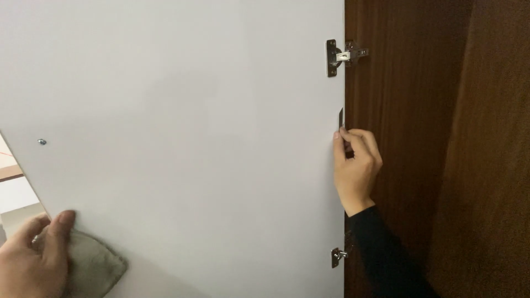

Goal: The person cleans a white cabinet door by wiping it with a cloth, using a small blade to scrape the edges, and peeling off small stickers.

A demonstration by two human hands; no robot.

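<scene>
A white cabinet door [182,110] fills most of the view, swung open on two metal hinges, an upper hinge [341,56] and a lower hinge [337,256]. My right hand [358,168], in a black sleeve, pinches a small dark flat blade [340,118] against the door's hinged edge, between the two hinges. My left hand [33,256] at the bottom left holds the door's free edge and presses a grey-beige cloth [94,267] onto the white surface.
Dark brown wood panelling [441,138] of the cabinet stands to the right of the door. A small screw head [41,142] shows near the door's left edge. A strip of pale room shows past that edge at the far left.
</scene>
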